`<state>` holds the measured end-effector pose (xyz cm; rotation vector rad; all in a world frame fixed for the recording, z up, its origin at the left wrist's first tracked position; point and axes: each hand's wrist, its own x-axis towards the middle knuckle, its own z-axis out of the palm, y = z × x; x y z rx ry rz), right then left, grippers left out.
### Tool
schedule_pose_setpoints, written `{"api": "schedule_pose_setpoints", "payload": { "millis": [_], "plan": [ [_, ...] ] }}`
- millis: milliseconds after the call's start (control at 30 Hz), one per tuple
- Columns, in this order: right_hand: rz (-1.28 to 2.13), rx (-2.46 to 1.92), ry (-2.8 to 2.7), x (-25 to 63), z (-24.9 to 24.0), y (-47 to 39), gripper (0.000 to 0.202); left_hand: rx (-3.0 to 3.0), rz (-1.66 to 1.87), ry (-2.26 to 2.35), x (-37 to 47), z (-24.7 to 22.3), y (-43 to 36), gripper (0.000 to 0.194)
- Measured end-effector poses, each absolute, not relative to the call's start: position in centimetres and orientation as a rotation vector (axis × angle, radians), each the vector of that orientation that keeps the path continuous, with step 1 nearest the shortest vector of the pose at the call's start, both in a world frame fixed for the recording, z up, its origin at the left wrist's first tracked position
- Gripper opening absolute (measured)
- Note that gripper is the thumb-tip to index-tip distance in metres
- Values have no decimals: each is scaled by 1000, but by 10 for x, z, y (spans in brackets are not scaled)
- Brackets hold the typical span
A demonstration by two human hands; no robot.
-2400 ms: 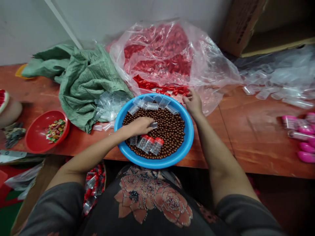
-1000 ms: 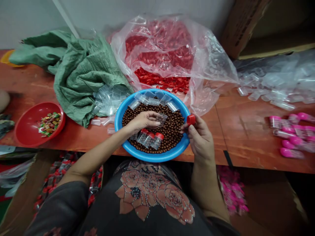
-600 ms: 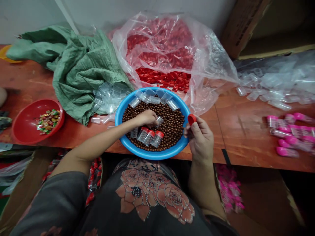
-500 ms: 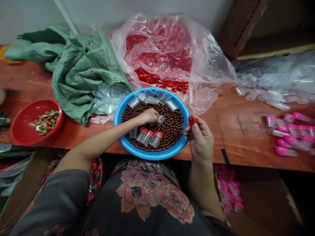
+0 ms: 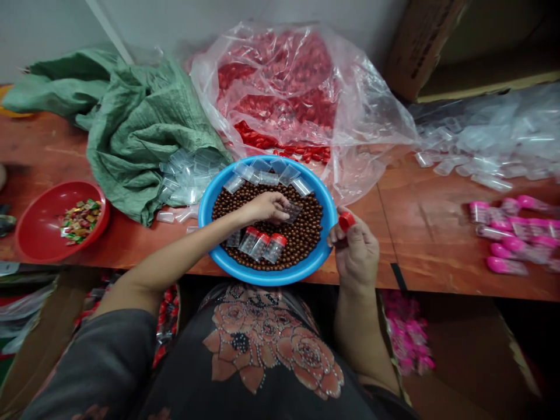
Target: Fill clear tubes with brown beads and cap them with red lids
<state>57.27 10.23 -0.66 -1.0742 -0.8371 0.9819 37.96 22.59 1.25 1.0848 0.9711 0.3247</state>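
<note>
A blue basin (image 5: 205,217) full of small brown balls (image 5: 301,236) stands in front of me. My left hand (image 5: 270,207) is over the balls, its fingers closed on a clear plastic tube (image 5: 292,213). Just past the basin's right rim, my right hand (image 5: 356,242) pinches a red cap (image 5: 346,220). Three tubes with red caps (image 5: 261,246) lie on the balls at the near side, beside an uncapped one (image 5: 234,238). Several clear tubes (image 5: 268,178) rest along the basin's far side.
Behind the basin is a plastic bag of red caps (image 5: 280,105). A green sack (image 5: 144,128), loose clear tubes (image 5: 192,175) and a red bowl of wrapped pieces (image 5: 37,224) are left. Pink-capped tubes (image 5: 514,233) and more clear tubes (image 5: 485,157) lie right.
The tube in my left hand has shifted slightly right and now lies more level. The red cap in my right hand has turned and moved slightly right. The whole view has shifted a little.
</note>
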Motion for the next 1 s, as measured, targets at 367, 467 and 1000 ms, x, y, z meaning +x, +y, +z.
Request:
{"api": "schedule_pose_setpoints", "payload": {
  "millis": [367, 467, 1000],
  "plan": [
    [1012, -1250, -1086, 549, 10, 122, 22, 858, 504, 945, 333, 31, 177, 30],
    [1060, -1185, -1197, 537, 13, 128, 27, 876, 538, 906, 327, 32, 168, 37],
    [1202, -1019, -1540, 515, 18, 125, 31, 900, 584, 889, 316, 38, 144, 40]
  ]
}}
